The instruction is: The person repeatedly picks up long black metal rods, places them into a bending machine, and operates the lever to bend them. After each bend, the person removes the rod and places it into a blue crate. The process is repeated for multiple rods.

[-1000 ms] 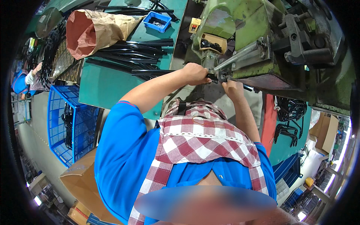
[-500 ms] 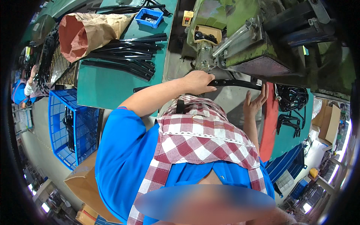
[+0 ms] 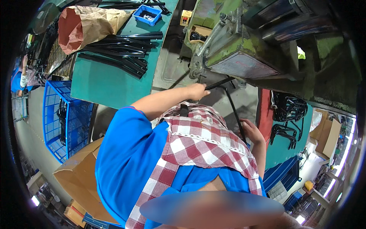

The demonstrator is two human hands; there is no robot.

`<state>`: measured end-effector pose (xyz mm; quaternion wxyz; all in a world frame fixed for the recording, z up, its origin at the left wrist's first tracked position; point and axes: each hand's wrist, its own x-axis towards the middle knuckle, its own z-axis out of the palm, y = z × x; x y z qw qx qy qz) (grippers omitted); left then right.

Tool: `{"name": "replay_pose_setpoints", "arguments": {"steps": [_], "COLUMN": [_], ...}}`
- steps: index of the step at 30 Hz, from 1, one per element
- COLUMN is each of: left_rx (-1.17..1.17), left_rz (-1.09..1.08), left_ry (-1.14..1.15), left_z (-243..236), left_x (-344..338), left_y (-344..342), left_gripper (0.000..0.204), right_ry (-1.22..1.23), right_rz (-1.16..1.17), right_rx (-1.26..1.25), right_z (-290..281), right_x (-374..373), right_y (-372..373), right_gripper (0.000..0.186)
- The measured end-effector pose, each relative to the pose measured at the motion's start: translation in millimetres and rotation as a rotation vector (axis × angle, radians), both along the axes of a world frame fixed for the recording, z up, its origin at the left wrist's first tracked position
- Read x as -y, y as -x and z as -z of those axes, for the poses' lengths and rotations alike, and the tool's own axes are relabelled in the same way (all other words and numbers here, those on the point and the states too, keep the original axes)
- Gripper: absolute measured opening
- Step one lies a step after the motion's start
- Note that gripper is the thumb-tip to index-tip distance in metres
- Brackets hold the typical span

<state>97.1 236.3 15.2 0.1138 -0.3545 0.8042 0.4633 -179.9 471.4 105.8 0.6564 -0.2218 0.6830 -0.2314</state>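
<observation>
My left hand (image 3: 197,92) is closed round a black metal tube (image 3: 222,83), whose free end slants up to the right below the green machine (image 3: 244,61). Over at the right, near my apron, my right hand (image 3: 251,131) has its fingers wrapped round a thin black bent rod (image 3: 232,105). This rod rises from the hand and bends toward the tube at its top, where the two appear to cross or lie close; I cannot tell whether they touch. The left end of the tube is hidden by my left hand and forearm.
On the left green table (image 3: 87,87) lie several black tubes (image 3: 122,53), a paper-wrapped bundle (image 3: 87,26) and a blue bin (image 3: 148,16) of small parts. Bent black rods (image 3: 284,133) lie on the right table beside a red strip (image 3: 264,114). A blue crate (image 3: 57,122) stands lower left.
My right hand, open beside the tube's right end before, has come down nearer my body and now grips a bent rod. The tube in my left hand has tilted, and the view has shifted slightly.
</observation>
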Motion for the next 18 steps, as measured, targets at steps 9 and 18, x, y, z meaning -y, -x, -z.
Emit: {"name": "replay_pose_setpoints", "arguments": {"steps": [9,18], "left_rx": [0.020,0.036], "left_rz": [0.094,0.333], "left_ry": [0.024,0.188], "left_z": [40.0,2.9], "left_x": [-12.5,92.8], "left_y": [-2.1,-47.0], "left_gripper": [0.042,0.035], "right_ry": [0.518,0.493], "right_rz": [0.259,-0.404], "right_rx": [0.489,-0.653], "right_z": [-77.2,-87.9], "right_x": [37.5,59.0], "right_y": [-1.2,-24.5], "right_gripper": [0.042,0.012]}}
